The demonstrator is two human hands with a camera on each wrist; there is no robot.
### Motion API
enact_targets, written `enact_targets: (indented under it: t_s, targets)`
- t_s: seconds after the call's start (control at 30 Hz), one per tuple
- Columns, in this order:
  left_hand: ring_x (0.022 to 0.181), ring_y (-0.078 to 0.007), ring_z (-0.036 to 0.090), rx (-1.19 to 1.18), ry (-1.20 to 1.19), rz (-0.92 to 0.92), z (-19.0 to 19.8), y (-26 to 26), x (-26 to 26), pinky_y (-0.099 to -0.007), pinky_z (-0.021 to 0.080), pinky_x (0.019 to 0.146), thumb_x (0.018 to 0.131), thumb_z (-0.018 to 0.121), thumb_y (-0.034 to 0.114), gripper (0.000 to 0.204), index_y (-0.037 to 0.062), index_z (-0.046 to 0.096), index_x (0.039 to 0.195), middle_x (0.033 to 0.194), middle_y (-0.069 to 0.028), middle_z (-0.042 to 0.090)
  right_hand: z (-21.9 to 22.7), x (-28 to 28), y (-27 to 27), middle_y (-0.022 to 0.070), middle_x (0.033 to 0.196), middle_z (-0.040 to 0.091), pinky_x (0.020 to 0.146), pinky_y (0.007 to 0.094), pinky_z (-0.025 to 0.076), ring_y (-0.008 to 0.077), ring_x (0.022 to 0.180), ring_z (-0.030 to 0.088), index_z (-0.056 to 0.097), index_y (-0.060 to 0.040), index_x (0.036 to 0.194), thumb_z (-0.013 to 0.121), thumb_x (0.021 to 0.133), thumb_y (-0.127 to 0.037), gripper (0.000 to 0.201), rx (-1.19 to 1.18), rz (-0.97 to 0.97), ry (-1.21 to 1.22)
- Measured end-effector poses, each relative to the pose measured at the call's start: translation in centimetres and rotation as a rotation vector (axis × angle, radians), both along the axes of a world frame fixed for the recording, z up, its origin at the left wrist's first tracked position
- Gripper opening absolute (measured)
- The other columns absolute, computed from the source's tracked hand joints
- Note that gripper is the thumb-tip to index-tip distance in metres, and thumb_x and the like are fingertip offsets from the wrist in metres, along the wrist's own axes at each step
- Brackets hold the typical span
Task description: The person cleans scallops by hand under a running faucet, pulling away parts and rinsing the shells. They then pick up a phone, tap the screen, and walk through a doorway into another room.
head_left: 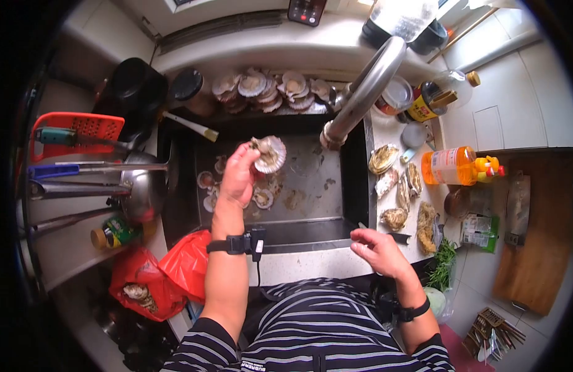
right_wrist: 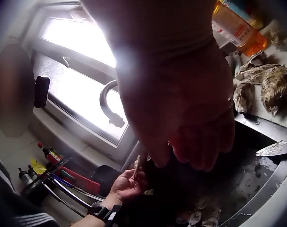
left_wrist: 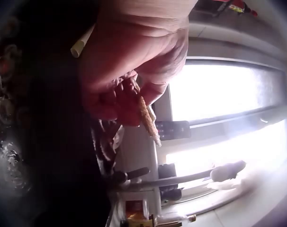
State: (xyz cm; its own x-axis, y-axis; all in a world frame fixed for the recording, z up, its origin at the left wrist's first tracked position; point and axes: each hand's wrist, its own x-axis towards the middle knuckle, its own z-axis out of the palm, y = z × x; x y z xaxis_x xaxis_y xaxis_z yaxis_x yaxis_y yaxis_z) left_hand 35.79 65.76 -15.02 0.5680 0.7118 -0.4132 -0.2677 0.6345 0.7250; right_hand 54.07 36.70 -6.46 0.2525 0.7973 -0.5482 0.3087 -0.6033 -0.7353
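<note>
My left hand [head_left: 235,180] pinches a scallop on its shell [head_left: 271,156] between thumb and fingers, raised over the sink [head_left: 308,208]. Edge-on, the same shell [left_wrist: 147,118] shows in the left wrist view. Several more scallops [head_left: 262,198] lie on the sink floor below that hand. Over the sink's front right corner, my right hand [head_left: 382,253] holds nothing, its fingers loosely extended. Beneath it a knife lies across the sink edge, its blade [right_wrist: 277,149] visible in the right wrist view. Oysters [head_left: 394,218] sit on the counter close to the right hand.
Stacked scallops [head_left: 252,84] line the back ledge, beside the faucet [head_left: 367,87] arching over the sink. A brush [head_left: 193,126] sticks out at the back left. An orange bottle [head_left: 449,166] stands at right; a red bag [head_left: 187,263] sits at front left.
</note>
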Motion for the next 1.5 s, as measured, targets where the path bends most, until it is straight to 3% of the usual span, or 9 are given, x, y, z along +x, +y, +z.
enact_targets:
  t_s: [0.23,0.37,0.5,0.67,0.8,1.17,1.33,1.43,1.5]
  targets:
    - [0.080,-0.0139,0.064,-0.132,-0.301,0.019,2.2,0.8,-1.1,-0.0282,0.053,0.065,0.091,0.052,0.019,0.025,0.0110,0.056,0.114,0.101,-0.0015,0.065,-0.7,0.2,3.5,0.0088,0.094,0.067,0.074,0.0267,0.050,0.0127,0.082,0.062,0.061,-0.0024,0.112,0.065,0.087,-0.020,0.030,0.125,-0.038,0.135]
    - [0.078,-0.0172,0.062,-0.336,-0.387,0.032,-1.7,-0.4,-0.9,-0.0343,0.052,0.068,0.092,0.050,0.020,0.020,0.0095,0.059,0.106,0.092,-0.0046,0.063,-2.3,0.0,6.2,0.0046,0.097,0.066,0.075,0.0249,0.049,0.0094,0.082,0.059,0.060,-0.0014,0.115,0.063,0.090,-0.019,0.031,0.194,-0.205,0.314]
    - [0.079,-0.0165,0.061,-0.331,-0.345,-0.001,-2.5,-2.8,-0.1,-0.0338,0.050,0.070,0.091,0.050,0.020,0.023,0.0079,0.059,0.108,0.094,-0.0052,0.063,-2.1,0.1,8.9,0.0031,0.096,0.063,0.071,0.0240,0.048,0.0079,0.080,0.059,0.057,-0.0005,0.118,0.062,0.091,-0.020,0.033,0.190,-0.298,0.413]
    - [0.105,-0.0195,0.059,-0.273,-0.257,-0.055,-1.1,-4.1,0.5,-0.0338,0.048,0.092,0.090,0.052,0.011,0.027,0.0037,0.055,0.116,0.113,-0.0075,0.062,-3.0,0.5,9.8,0.0007,0.098,0.063,0.065,0.0213,0.045,0.0072,0.078,0.059,0.056,-0.0039,0.120,0.063,0.090,-0.024,0.037,0.115,-0.387,0.437]
    - [0.101,-0.0178,0.062,-0.239,-0.191,-0.068,0.1,-4.6,0.1,-0.0336,0.051,0.088,0.089,0.054,0.006,0.024,0.0047,0.055,0.113,0.113,-0.0082,0.062,-2.4,1.5,10.6,0.0003,0.101,0.063,0.065,0.0216,0.044,0.0074,0.078,0.059,0.055,-0.0053,0.122,0.062,0.090,-0.027,0.040,0.086,-0.342,0.435]
    - [0.089,-0.0148,0.065,-0.292,-0.192,-0.034,1.2,-3.7,5.2,-0.0299,0.054,0.077,0.087,0.059,0.010,0.017,0.0075,0.059,0.104,0.100,-0.0055,0.066,-0.4,6.6,18.1,-0.0024,0.099,0.062,0.064,0.0217,0.042,0.0047,0.074,0.055,0.056,-0.0081,0.120,0.059,0.091,-0.028,0.035,0.104,-0.279,0.219]
    - [0.084,-0.0172,0.066,-0.356,-0.233,0.048,-1.1,-3.5,6.2,-0.0312,0.055,0.076,0.090,0.057,0.010,0.012,0.0050,0.060,0.100,0.092,-0.0066,0.066,-8.6,10.9,22.4,0.0074,0.103,0.061,0.081,0.0324,0.048,0.0172,0.095,0.058,0.052,-0.0035,0.124,0.065,0.087,-0.022,0.043,0.401,-0.279,-0.126]
    - [0.084,-0.0167,0.065,-0.391,-0.263,0.068,-2.3,-3.3,6.1,-0.0326,0.055,0.075,0.090,0.056,0.010,0.010,0.0068,0.059,0.099,0.093,-0.0045,0.064,-7.7,11.1,25.0,0.0166,0.105,0.064,0.088,0.0351,0.046,0.0281,0.100,0.061,0.055,-0.0015,0.120,0.066,0.082,-0.028,0.047,0.511,-0.183,-0.507]
    - [0.084,-0.0184,0.065,-0.417,-0.216,0.034,-2.3,-3.2,5.8,-0.0359,0.055,0.077,0.090,0.055,0.010,0.009,0.0073,0.058,0.098,0.090,-0.0055,0.064,-7.4,10.7,26.0,0.0190,0.107,0.064,0.089,0.0369,0.046,0.0319,0.102,0.061,0.057,-0.0019,0.118,0.063,0.083,-0.027,0.043,0.410,-0.116,-0.550]
